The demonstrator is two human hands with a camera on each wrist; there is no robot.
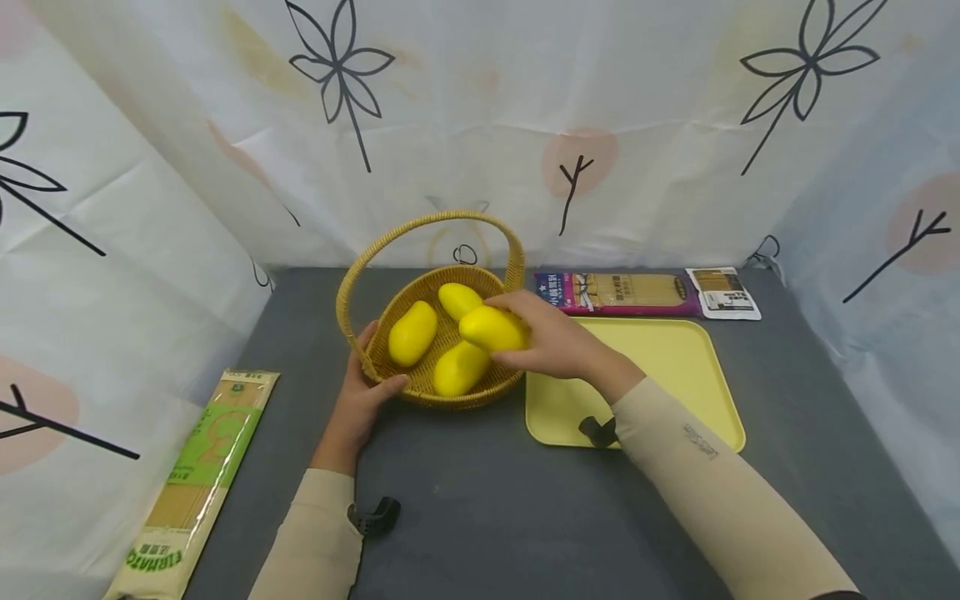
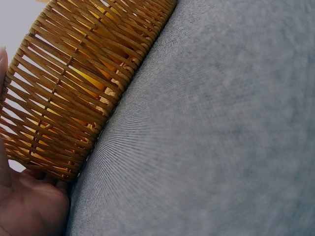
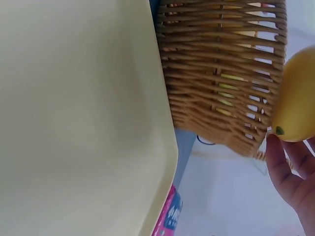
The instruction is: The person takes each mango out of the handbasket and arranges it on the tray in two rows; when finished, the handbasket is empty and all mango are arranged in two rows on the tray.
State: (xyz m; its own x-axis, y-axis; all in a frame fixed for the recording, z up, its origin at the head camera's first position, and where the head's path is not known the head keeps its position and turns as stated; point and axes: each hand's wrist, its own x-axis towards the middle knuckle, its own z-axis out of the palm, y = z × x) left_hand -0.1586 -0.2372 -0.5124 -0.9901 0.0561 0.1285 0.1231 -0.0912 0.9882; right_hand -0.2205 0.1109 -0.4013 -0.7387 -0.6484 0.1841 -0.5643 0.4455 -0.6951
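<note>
A woven basket [image 1: 480, 403] with a tall arched handle stands on the grey table, holding three yellow mangoes, one of them a mango [image 1: 412, 334] on its left side. My left hand [image 1: 362, 400] grips the basket's left rim, thumb over the edge and fingers along the outer wall. Over the right part of the basket, my right hand [image 1: 551, 337] holds another mango [image 1: 491, 328] by its right end. In the right wrist view this held mango [image 3: 298, 98] shows a small dark stem spot beside the fingertips, above the basket's woven wall [image 3: 216, 73].
A pale yellow tray [image 1: 675, 367] lies right of the basket, beneath my right forearm. Behind it lies a purple-edged pack of noodles [image 1: 630, 293] with a white pouch [image 1: 724, 293] at its end. A green-labelled noodle pack [image 1: 202, 467] lies along the left table edge. Patterned curtains surround the table.
</note>
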